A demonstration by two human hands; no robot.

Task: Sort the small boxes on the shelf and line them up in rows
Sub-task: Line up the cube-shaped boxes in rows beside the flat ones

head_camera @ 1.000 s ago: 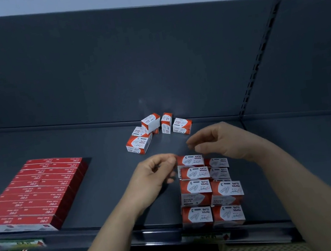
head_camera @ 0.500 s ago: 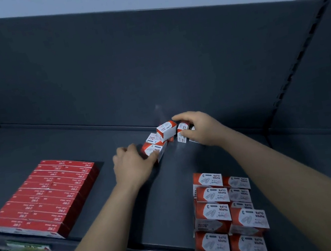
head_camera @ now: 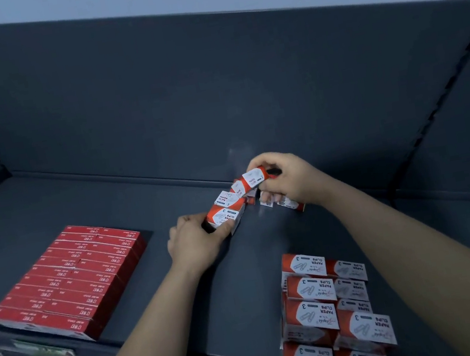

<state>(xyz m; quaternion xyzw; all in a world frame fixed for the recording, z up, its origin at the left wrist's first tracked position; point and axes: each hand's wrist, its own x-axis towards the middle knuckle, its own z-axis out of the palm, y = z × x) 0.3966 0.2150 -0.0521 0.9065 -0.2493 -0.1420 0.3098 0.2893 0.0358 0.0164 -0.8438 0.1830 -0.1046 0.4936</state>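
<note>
boxes (head_camera: 225,214) — red-white (PAPER CLIPS) | left grip (head_camera: 195,243), right grip (head_camera: 288,181): holding

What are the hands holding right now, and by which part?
A short line of paper clip boxes, held between both hands: the left hand grips the near end box by its sides, the right hand pinches the far end box.

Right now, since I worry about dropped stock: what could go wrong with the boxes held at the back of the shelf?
1. The row of paper clip boxes seems squeezed end to end between the left hand and right hand; a middle box could slip out.
2. The front stack sits unevenly at the shelf edge; adding boxes could knock some off.
</note>
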